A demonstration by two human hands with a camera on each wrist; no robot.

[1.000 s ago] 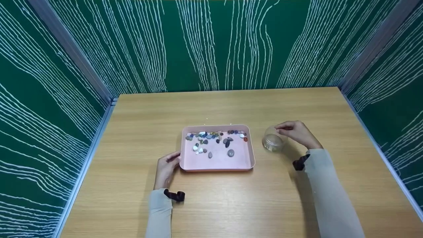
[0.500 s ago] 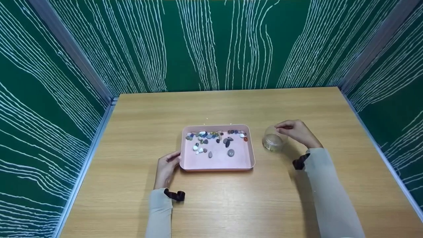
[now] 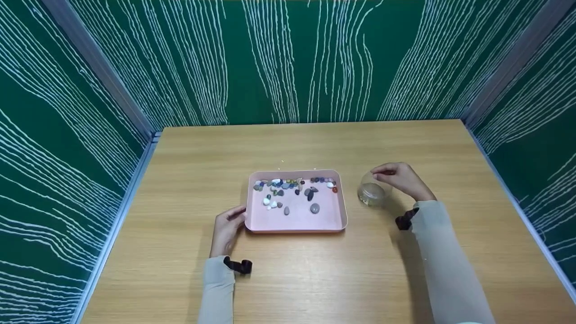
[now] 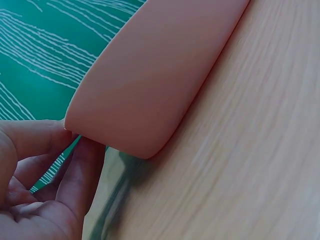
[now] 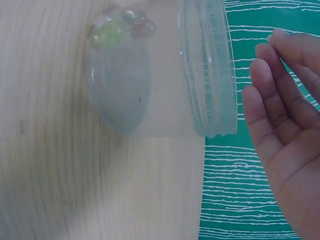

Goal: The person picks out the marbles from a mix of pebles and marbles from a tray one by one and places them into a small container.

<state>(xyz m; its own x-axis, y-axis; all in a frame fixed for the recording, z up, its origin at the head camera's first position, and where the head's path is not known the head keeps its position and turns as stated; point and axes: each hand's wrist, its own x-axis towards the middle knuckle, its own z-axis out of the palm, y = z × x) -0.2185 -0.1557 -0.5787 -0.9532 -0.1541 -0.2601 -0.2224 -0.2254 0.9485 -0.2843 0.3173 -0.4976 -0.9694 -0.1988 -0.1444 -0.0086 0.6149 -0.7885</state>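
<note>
Grip on the right side is loose: the right hand (image 3: 402, 179) is held over the mouth of the clear jar (image 3: 371, 193), fingers (image 5: 274, 112) nearly straight and just apart from the rim in the right wrist view — nothing is clasped. A few small glassy pebbles (image 5: 121, 26) are seen at the jar's bottom. The jar stands upright on the wooden surface (image 3: 315, 279), just beside the right wall of the pink tray (image 3: 297, 225). The tray's near left corner is touched by the left hand (image 3: 226, 230), thumb and fingers (image 4: 85, 175) set against the corner wall — whether it is pinched cannot be told. Many small coloured stones (image 3: 288, 186) are scattered in the tray, mostly along its far side. Green panels (image 3: 288, 58) with white lines enclose the surface on 3 sides.
</note>
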